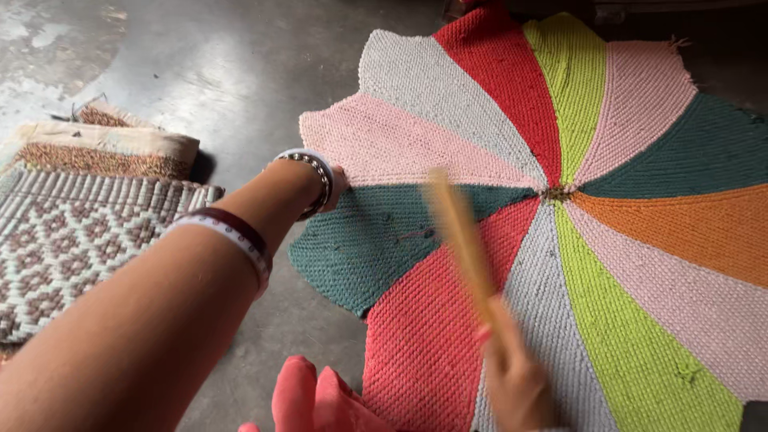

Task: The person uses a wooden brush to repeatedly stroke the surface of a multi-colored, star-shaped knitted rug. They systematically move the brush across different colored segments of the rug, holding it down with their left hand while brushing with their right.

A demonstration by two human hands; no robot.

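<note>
Spread flat on grey floor (240, 72): round woven mat (560, 240) in coloured wedges. Left hand (332, 186) at its left edge, fingers hidden, grip impossible to tell. Right hand (516, 384) over near side, fist closed around blurred wooden stick (460, 240). Folded patterned rugs (72, 208) well left.

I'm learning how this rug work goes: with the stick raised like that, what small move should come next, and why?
Probably bring the blurred wooden stick in the right hand down onto the round multicoloured woven rug. It hangs over the teal and red wedges, while the left hand pins the rug's edge flat.
</note>
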